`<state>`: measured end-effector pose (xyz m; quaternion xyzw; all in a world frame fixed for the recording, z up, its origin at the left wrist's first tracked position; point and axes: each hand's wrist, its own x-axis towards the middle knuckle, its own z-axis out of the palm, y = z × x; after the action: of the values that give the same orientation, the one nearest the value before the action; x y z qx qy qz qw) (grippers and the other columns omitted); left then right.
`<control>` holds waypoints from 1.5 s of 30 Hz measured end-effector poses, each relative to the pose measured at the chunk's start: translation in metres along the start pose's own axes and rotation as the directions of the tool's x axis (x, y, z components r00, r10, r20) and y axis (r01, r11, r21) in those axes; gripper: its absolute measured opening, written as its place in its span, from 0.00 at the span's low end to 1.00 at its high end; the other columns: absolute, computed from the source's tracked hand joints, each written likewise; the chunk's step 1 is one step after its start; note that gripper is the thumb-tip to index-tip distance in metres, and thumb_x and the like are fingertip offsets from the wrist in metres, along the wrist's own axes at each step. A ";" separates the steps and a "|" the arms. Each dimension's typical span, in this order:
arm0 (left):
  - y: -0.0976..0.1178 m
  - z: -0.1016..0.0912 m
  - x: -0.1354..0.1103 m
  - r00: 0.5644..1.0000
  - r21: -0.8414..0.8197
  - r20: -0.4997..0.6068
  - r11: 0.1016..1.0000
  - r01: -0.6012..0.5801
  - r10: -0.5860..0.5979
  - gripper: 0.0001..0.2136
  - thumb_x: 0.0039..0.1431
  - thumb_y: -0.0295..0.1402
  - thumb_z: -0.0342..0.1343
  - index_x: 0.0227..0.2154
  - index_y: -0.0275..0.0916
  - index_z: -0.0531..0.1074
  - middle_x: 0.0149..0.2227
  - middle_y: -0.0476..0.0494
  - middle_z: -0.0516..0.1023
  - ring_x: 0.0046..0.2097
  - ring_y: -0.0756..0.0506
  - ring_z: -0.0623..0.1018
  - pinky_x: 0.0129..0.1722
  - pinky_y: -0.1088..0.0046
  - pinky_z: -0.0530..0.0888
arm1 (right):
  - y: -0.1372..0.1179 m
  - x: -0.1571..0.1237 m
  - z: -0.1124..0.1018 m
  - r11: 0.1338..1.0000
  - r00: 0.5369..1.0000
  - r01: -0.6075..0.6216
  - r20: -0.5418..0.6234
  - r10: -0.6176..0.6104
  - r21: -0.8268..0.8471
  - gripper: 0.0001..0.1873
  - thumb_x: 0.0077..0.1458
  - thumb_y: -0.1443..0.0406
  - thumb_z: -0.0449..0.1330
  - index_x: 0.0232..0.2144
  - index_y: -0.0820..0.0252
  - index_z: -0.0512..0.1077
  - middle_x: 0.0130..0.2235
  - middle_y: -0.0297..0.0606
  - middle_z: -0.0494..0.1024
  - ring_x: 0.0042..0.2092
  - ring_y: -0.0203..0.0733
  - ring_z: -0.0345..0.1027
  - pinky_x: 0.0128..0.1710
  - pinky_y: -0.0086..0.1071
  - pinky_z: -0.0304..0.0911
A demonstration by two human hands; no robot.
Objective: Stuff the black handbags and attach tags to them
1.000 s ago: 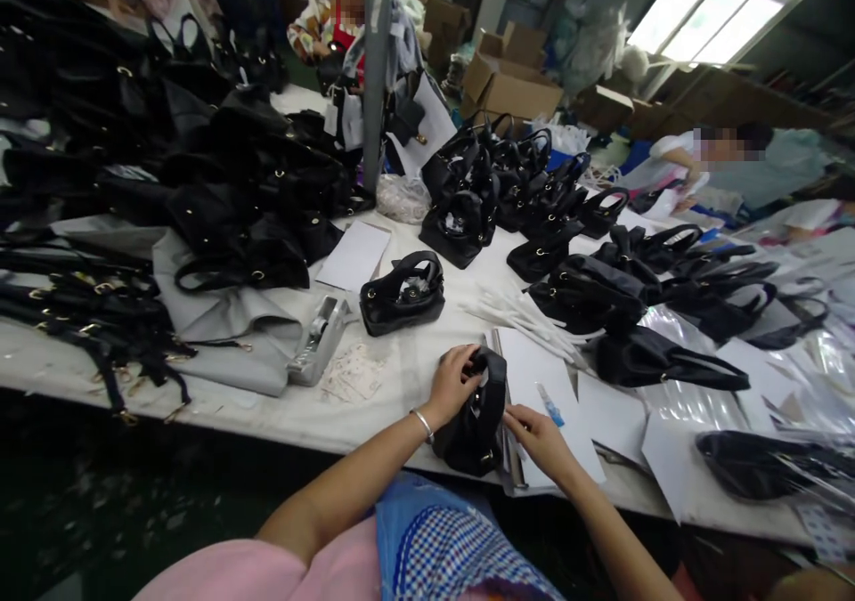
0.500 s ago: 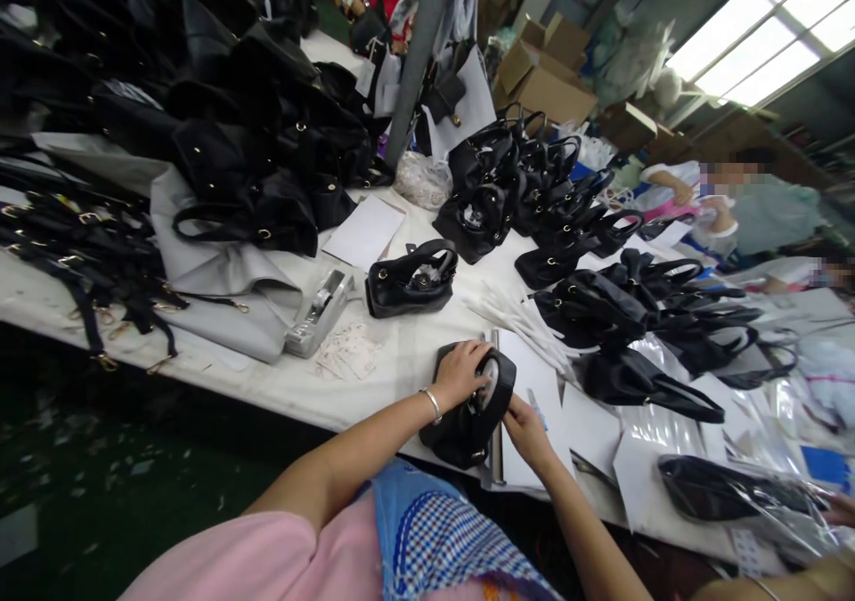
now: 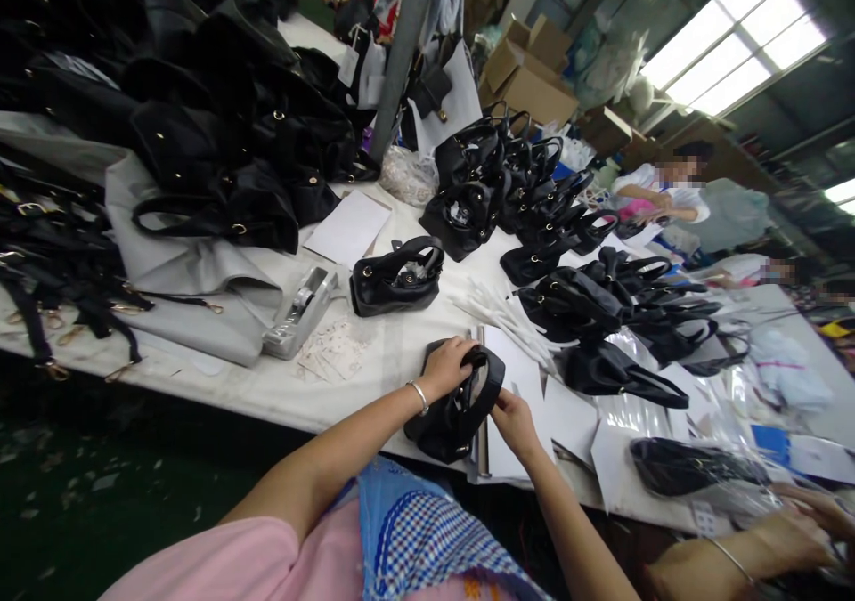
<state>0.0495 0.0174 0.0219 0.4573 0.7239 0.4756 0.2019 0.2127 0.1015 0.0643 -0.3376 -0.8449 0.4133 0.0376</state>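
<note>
A small black handbag [image 3: 437, 436] with gold fittings lies at the table's near edge, its handle arching over the top. My left hand [image 3: 449, 369] grips it from the left, fingers curled over the top by the handle. On the right side, my right hand [image 3: 513, 418] has its fingers closed at the handle's edge; their tips are partly hidden behind it. Something pale shows inside the handle loop. White paper sheets [image 3: 517, 361] lie right beside the bag. Just beyond stands another black handbag [image 3: 395, 282], upright with its handle raised.
A tape dispenser [image 3: 300, 312] and small tags [image 3: 332, 349] lie to the left, near grey sheeting [image 3: 193, 307] and black straps [image 3: 73, 289]. White strips [image 3: 498, 312] and many bags [image 3: 567, 303] fill the right. A co-worker's hand [image 3: 794, 530] is beside a plastic-wrapped bag [image 3: 695, 467].
The view has turned right, so the scene sits further left. The round white thing inside the handle loop shows less now. More of a co-worker's forearm has come into view at lower right.
</note>
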 end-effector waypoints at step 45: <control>0.005 -0.061 -0.023 0.822 0.364 0.568 0.882 -0.300 0.045 0.13 0.59 0.26 0.44 0.44 0.37 0.69 0.40 0.38 0.79 0.42 0.39 0.79 0.41 0.64 0.76 | 0.022 -0.056 0.056 0.963 0.998 0.058 0.034 -0.051 -0.261 0.32 0.60 0.64 0.56 0.64 0.40 0.51 0.51 0.37 0.66 0.36 0.36 0.68 0.32 0.29 0.64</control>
<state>0.0190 -0.0326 0.0509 0.6716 0.6786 0.1680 0.2456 0.2486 0.0396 0.0240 -0.3104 -0.9016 0.3012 -0.0073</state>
